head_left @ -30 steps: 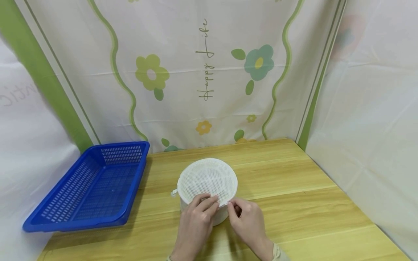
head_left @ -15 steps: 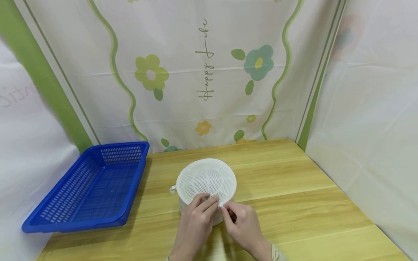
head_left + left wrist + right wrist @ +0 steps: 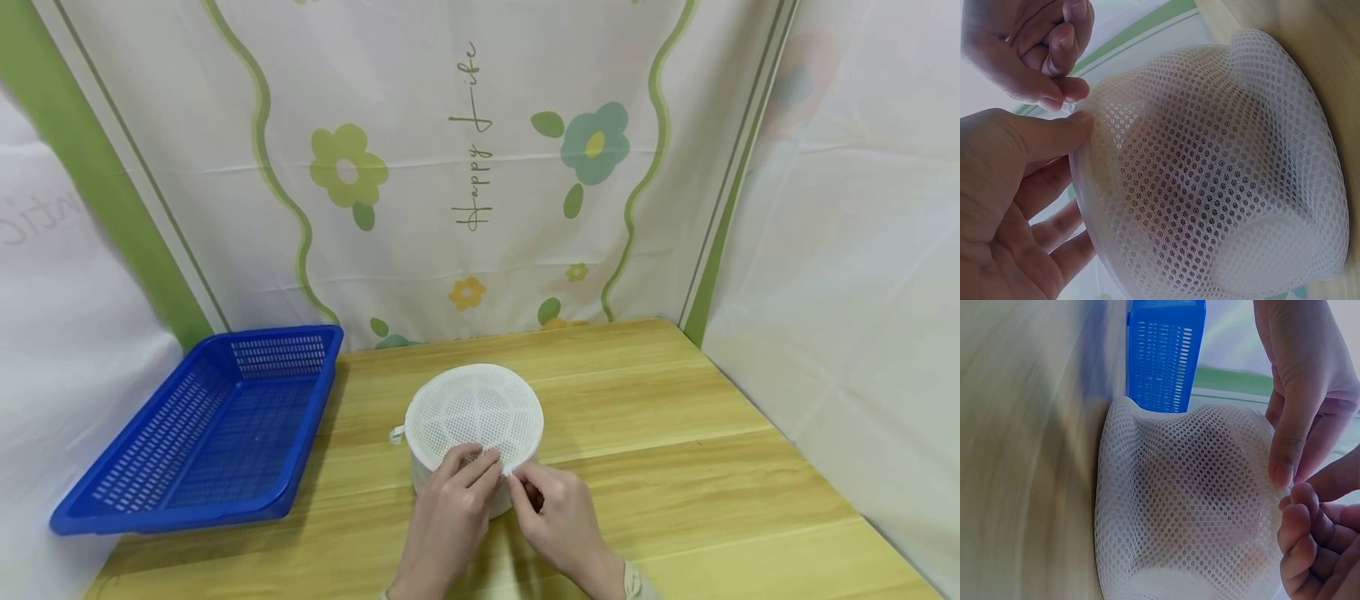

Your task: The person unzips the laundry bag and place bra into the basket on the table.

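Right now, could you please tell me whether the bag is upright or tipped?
Upright: the bag stands on the table, its round top facing up.

From my end I see a white mesh bag point(image 3: 472, 404) in a fine dotted weave, a solid blue basket point(image 3: 258, 437) with a slotted pattern and a yellow-tan desk point(image 3: 712, 492) streaked with wood grain. The white backdrop point(image 3: 420, 250) carries green wavy bands point(image 3: 261, 125), olive lettering point(image 3: 472, 133) and lime, teal and orange flowers point(image 3: 595, 143); the sleeve point(image 3: 637, 581) reads beige to me

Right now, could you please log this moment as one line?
left hand: grips white mesh bag; right hand: pinches at rim; bag: standing on table; blue basket: left of bag
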### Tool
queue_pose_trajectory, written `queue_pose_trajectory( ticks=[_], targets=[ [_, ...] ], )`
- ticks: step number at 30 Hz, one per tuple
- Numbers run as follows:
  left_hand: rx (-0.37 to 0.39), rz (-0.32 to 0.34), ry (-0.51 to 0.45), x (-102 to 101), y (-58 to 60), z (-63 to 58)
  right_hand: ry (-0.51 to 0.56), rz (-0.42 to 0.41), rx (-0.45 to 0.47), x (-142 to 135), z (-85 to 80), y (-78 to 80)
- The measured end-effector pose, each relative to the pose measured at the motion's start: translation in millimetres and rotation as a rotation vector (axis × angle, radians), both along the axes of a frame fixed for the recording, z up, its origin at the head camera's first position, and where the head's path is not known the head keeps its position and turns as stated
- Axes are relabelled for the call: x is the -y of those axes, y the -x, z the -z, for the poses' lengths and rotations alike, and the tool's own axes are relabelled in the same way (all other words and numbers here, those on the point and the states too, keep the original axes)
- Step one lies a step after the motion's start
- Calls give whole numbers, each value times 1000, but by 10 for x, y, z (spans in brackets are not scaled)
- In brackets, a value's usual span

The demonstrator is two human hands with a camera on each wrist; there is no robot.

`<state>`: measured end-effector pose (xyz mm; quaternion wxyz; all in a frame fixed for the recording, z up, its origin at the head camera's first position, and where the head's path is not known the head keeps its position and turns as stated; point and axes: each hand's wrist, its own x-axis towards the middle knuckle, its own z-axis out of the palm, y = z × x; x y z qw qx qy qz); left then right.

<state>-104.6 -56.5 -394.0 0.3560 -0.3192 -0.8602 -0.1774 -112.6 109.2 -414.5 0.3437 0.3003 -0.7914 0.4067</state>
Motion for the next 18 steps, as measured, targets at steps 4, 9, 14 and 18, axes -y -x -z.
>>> queue_pose_trajectory(
  ticks=[4,9,14,18],
  targets=[
    [11,-3,6,-2,0,-4,7,-6,4,-1,2,1],
    [16,-13,9,-1,0,-7,6,-4,2,-4,2,6],
    [9,-16,3,5,1,-5,7,16,11,-13,-8,-1],
    [-10,-16,2,4,7,-1,16,35,28,-20,-22,-9]
  ],
)
